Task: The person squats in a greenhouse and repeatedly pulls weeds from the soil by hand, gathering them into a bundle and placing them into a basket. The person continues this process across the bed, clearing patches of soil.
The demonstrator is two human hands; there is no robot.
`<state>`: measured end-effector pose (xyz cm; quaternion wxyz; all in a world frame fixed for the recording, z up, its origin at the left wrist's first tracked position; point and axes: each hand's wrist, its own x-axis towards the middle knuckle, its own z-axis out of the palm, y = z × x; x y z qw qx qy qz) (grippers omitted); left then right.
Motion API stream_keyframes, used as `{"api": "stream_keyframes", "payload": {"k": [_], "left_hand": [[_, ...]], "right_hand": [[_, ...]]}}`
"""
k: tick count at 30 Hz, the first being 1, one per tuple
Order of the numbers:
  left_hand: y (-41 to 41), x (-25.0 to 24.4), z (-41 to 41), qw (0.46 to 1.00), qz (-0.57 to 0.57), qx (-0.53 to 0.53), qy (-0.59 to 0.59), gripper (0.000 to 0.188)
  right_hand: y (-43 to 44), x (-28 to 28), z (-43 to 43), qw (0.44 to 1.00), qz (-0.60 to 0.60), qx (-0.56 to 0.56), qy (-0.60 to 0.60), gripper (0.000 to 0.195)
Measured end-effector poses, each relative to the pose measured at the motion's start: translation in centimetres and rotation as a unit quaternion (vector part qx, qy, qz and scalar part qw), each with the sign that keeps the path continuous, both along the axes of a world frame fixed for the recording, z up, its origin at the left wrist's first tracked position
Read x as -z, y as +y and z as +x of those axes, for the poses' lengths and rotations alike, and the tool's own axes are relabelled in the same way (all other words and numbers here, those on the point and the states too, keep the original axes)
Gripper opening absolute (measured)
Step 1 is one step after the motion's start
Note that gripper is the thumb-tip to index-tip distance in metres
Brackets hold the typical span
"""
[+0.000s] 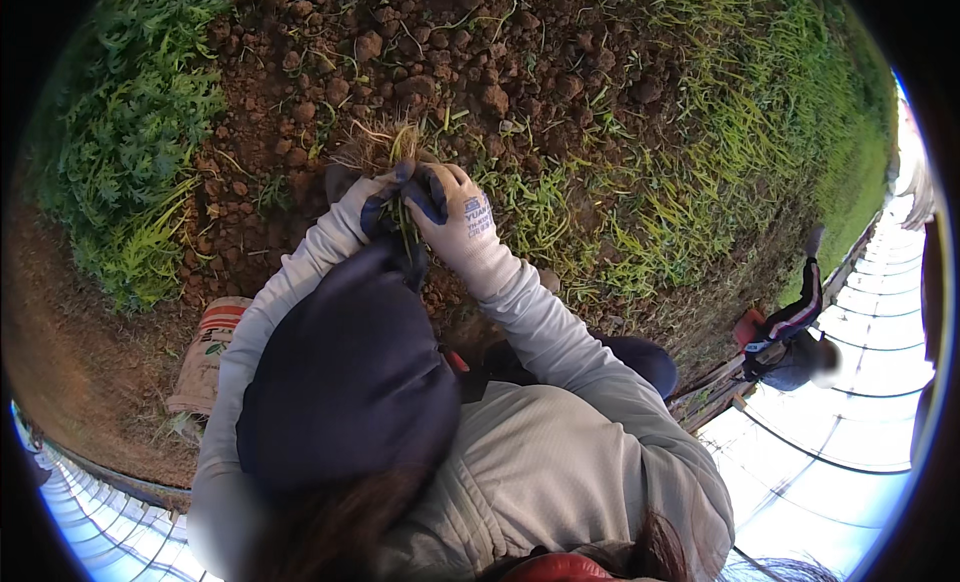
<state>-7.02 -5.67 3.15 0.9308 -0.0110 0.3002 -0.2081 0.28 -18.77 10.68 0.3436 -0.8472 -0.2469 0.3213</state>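
My left hand (pixel 373 205) and my right hand (pixel 448 201) meet in front of my knees, over the turned soil. Both wear pale work gloves with dark blue coated fingers; the right glove bears writing. Between them, both hands grip a small bunch of uprooted plants (pixel 405 140). Its tangled tan roots point away from me, and thin green stems hang back between the hands toward my dark-trousered left knee (pixel 352 372). The fingers hide the middle of the bunch.
Leafy greens (pixel 135 139) grow at the left, near a dirty plastic bucket (pixel 206 357). Reddish clods (pixel 420 86) lie ahead. Cut stems and low green plants (pixel 645 199) spread rightward. Farther right, another person (pixel 787 349) is beside the greenhouse wall (pixel 825 432).
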Motion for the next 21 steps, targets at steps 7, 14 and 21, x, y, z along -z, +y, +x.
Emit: {"api": "stream_keyframes", "payload": {"k": [7,14,21], "left_hand": [[0.7,2.1,-1.0,0.989,-0.043,-0.074,-0.122,0.021],[0.4,2.3,-1.2,0.986,0.015,-0.099,-0.135,0.02],[0.6,2.4,-1.4,0.979,0.006,-0.087,-0.182,0.023]], "right_hand": [[-4.1,2.6,4.5,0.986,0.051,0.146,0.061,0.043],[-0.8,6.1,7.8,0.899,-0.401,-0.172,-0.038,0.042],[-3.2,5.9,7.4,0.951,-0.278,-0.123,-0.062,0.037]]}}
